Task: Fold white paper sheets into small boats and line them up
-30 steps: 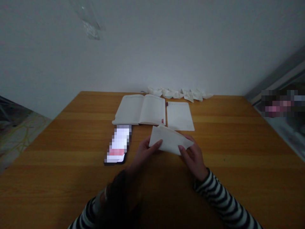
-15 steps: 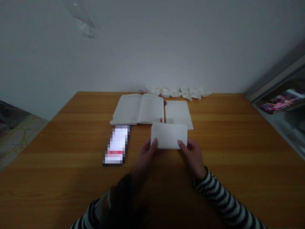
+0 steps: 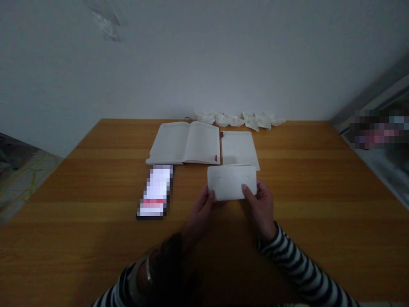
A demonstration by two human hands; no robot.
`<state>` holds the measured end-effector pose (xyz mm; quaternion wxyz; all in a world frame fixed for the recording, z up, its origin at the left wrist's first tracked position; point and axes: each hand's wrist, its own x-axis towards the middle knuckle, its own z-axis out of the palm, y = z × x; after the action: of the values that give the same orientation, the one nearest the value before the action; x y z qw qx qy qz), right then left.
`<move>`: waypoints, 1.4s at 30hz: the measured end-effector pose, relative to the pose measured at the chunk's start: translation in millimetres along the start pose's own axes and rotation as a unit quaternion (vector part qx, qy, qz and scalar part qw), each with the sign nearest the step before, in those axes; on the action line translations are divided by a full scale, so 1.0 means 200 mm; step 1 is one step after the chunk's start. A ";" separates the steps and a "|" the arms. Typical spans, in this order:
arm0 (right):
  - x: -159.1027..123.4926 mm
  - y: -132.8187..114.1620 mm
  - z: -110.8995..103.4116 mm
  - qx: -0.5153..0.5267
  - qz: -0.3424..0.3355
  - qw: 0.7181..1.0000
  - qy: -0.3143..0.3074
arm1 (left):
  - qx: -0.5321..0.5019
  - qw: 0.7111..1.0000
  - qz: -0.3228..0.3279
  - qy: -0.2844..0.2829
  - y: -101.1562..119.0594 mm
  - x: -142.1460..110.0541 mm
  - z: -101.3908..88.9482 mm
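Note:
A folded sheet of lined paper (image 3: pixel 228 181) is held up over the table between both hands. My left hand (image 3: pixel 202 209) pinches its lower left corner, thumb at the edge. My right hand (image 3: pixel 260 204) grips its right side, with the thumb flat on the front and the fingers behind. A second layer shows along the top edge. Just beyond it lies a loose lined sheet (image 3: pixel 239 147) with a dark red corner mark, partly covered by the folded paper. To the left of that sheet, an open notebook (image 3: pixel 203 143) lies flat.
A phone (image 3: pixel 156 189) with a lit, blurred screen lies left of my hands. Several crumpled or folded white papers (image 3: pixel 234 119) line the back of the wooden table (image 3: pixel 313 179) against the wall. Clear plastic (image 3: pixel 107 23) hangs on the wall at upper left.
Both hands have moved slightly right with the folded paper. Its layers now show a little apart at the top, and my left thumb sits closer to the corner.

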<state>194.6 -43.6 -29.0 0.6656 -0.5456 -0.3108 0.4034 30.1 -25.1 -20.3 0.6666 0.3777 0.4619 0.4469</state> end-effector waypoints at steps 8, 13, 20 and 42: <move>-0.04 0.00 0.03 -0.020 -0.017 0.999 0.026 | 0.061 0.998 0.015 0.017 0.04 0.01 0.01; -0.07 -0.03 0.05 -0.042 -0.037 0.997 0.055 | 0.052 0.998 0.012 0.030 0.02 -0.01 0.02; -0.03 -0.03 0.02 -0.016 -0.031 0.994 0.105 | 0.043 0.999 0.001 0.019 0.01 -0.03 0.02; -0.05 -0.04 0.02 -0.059 -0.052 0.996 0.050 | -0.046 0.999 -0.006 -0.001 0.03 0.00 0.00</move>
<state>187.7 -51.6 -19.2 0.6670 -0.5865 -0.3283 0.3216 28.7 -22.7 -15.4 0.6864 0.3441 0.4427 0.4631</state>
